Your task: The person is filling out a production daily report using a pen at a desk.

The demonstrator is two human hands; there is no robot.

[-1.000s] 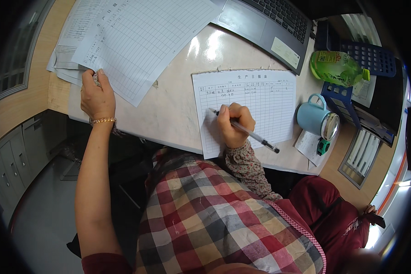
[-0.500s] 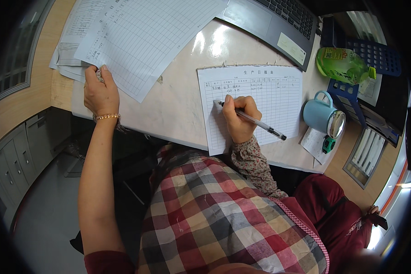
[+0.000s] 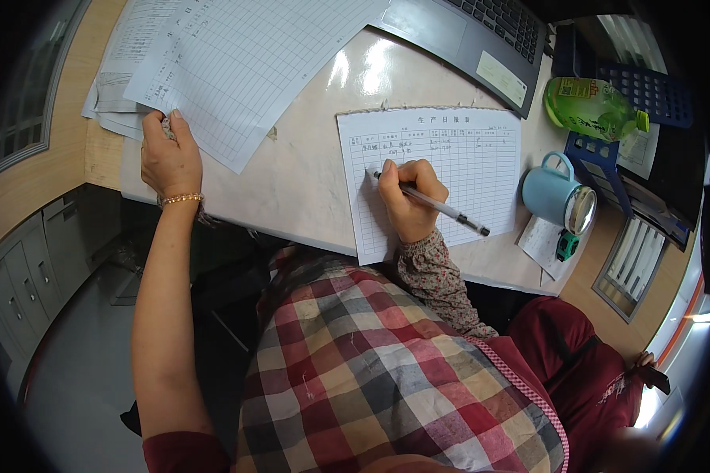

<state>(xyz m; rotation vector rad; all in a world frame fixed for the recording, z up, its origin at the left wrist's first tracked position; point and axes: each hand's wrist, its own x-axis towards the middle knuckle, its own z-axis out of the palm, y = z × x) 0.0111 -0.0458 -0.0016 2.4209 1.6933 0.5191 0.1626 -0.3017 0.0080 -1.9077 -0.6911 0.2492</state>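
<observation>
My right hand [image 3: 412,201] is closed in a writing grip around a clear-barrelled pen [image 3: 454,213]. The pen's tip meets a printed table form [image 3: 457,173] in the left columns, below a few handwritten rows. This form lies flat at the desk's near edge. Over to the left, my left hand [image 3: 170,162], with a bracelet at the wrist, pinches the lower corner of another gridded sheet [image 3: 252,79]. That sheet lies at a slant over a stack of papers [image 3: 112,93]. The fingertips of my left hand are partly hidden by the paper.
A grey laptop [image 3: 434,35] stands behind the form. To the right are a green bottle [image 3: 592,106] on its side, a light blue mug [image 3: 548,193], a blue plastic basket [image 3: 659,98] and a small green object [image 3: 566,246] on a paper slip. A seated person's dark red trousers [image 3: 560,339] show at lower right.
The whole view has shifted slightly. My right hand and pen stay at nearly the same spot on the form; my left hand keeps hold of the sheet's corner.
</observation>
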